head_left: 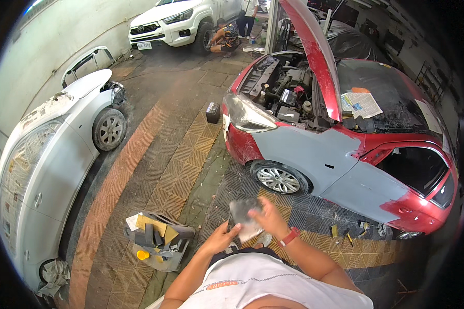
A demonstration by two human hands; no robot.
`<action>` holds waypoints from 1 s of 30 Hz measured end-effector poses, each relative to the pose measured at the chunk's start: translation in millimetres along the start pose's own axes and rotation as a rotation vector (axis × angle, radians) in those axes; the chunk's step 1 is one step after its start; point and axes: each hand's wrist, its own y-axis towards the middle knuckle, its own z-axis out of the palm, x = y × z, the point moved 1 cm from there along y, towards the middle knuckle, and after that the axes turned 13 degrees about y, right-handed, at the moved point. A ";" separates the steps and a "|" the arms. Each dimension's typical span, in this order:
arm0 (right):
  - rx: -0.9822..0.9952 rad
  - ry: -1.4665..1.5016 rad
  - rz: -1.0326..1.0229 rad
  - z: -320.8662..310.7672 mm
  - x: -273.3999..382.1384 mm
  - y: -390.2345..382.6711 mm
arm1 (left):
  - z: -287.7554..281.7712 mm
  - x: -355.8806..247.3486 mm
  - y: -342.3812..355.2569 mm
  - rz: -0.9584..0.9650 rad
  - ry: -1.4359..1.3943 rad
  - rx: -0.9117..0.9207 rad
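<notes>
The left hand point(221, 239) pinches the grey-white sheet point(240, 208) near-left, while the right hand point(269, 218) overlaps its right edge, grip unclear.

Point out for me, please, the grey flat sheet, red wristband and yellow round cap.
Grey flat sheet point(239, 208), head view: its upper part.
Red wristband point(291, 236), head view: its middle.
Yellow round cap point(143, 255), head view: its middle.

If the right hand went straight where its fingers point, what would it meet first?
Probably the flat grey piece in the left hand; the right hand is so close that contact is unclear.
</notes>
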 end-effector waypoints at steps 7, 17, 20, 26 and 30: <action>0.245 0.073 -0.100 13.6 -10.6 10.6 | -9.4 -5.5 1.5 0.052 -0.197 -0.101; 0.382 0.142 -0.045 42.1 25.7 -6.6 | -17.9 6.0 14.0 0.211 -0.594 -0.131; 0.194 0.310 0.076 16.8 10.0 3.4 | -29.6 26.5 22.4 0.163 -0.592 -0.313; -0.065 -0.240 -0.037 11.8 -5.9 -1.5 | -16.4 -16.6 -1.5 0.023 -0.115 -0.189; -0.156 0.027 0.062 8.7 -11.9 4.4 | -8.6 -10.8 -5.8 0.013 -0.228 -0.093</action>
